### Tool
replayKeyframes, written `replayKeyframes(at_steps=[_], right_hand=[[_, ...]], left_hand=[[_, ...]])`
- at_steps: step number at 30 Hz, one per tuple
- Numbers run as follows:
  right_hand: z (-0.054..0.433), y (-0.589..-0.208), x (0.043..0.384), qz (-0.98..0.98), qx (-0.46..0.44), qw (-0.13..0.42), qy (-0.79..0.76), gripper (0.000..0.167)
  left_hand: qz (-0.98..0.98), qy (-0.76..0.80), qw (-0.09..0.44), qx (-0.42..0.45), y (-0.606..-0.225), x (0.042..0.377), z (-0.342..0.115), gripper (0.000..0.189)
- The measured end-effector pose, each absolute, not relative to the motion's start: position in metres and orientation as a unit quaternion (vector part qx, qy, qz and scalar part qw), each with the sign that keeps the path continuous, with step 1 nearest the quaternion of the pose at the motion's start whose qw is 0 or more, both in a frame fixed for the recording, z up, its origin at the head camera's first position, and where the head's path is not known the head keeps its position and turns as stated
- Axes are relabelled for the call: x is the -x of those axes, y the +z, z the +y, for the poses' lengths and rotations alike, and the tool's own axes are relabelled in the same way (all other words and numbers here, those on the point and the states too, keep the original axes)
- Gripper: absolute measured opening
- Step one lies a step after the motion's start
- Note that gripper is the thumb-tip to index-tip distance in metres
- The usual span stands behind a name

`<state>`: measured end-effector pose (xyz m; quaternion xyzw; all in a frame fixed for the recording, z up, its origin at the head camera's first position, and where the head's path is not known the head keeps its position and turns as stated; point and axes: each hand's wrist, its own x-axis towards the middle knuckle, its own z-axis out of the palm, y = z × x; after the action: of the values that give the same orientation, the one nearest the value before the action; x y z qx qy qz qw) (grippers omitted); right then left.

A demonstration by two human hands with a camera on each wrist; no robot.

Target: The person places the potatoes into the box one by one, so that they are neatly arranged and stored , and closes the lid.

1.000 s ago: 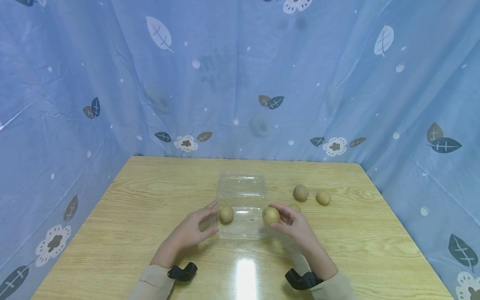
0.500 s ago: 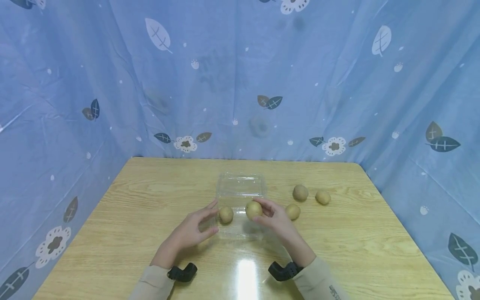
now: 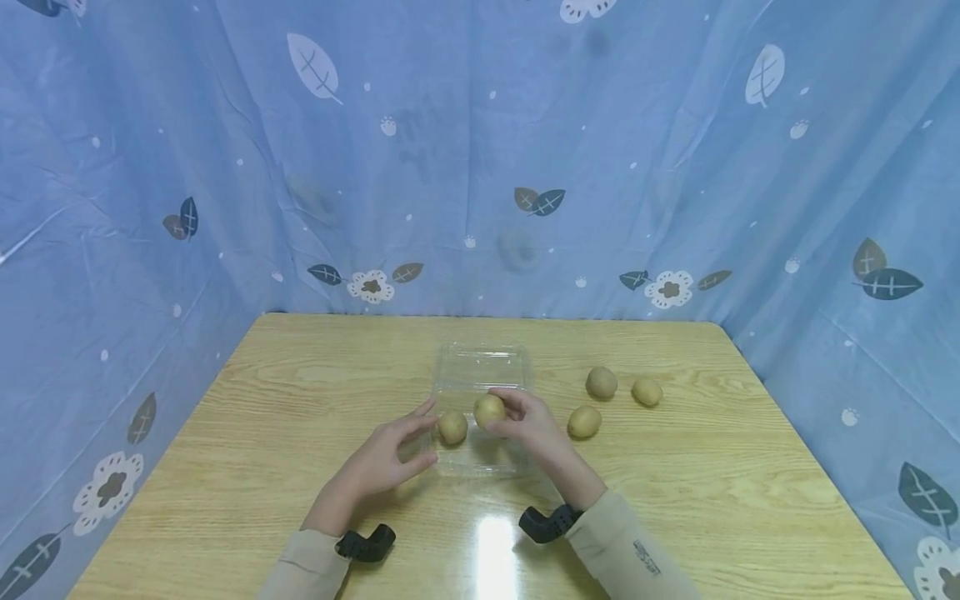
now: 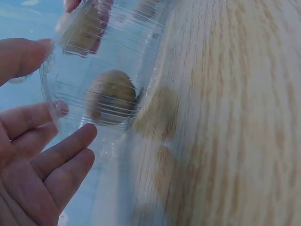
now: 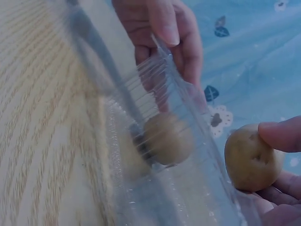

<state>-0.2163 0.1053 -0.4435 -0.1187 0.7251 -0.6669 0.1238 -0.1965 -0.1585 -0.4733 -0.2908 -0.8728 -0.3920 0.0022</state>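
Observation:
A clear plastic clamshell box [image 3: 468, 462] stands with its lid [image 3: 482, 367] folded back. One potato [image 3: 452, 427] lies in the left part of its base. My left hand [image 3: 392, 454] is at the box's left end, thumb and fingers apart and fairly straight; in the left wrist view its thumb [image 4: 23, 59] and fingertips [image 4: 87, 136] rest near or on the clear wall. Above the base, my right hand [image 3: 532, 427] pinches a second potato [image 3: 489, 412] between thumb and fingers. Its pitted skin shows in the right wrist view, where this potato [image 5: 254, 159] is above the rim.
Right of the box, three loose potatoes lie on the wooden table [image 3: 300, 400]: a near one [image 3: 584, 422], a browner one [image 3: 602, 383] and one farther right [image 3: 647, 392]. A blue leaf-patterned curtain [image 3: 480, 167] hangs behind and at both sides.
My right hand has carried its potato leftward from the box's right edge to above the base, close to the potato inside. My left hand has stayed in place.

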Motion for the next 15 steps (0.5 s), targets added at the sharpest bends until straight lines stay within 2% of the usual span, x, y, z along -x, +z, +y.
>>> replayKeyframes(at_steps=[8, 15], right_hand=[[0.097, -0.450, 0.223, 0.753, 0.128, 0.102, -0.637, 0.056], [0.091, -0.452, 0.227, 0.760, 0.111, 0.109, -0.631, 0.055]], left_hand=[[-0.872, -0.397, 0.004, 0.286, -0.474, 0.196, -0.158, 0.055], [-0.869, -0.402, 0.001, 0.288, -0.473, 0.196, -0.158, 0.055]])
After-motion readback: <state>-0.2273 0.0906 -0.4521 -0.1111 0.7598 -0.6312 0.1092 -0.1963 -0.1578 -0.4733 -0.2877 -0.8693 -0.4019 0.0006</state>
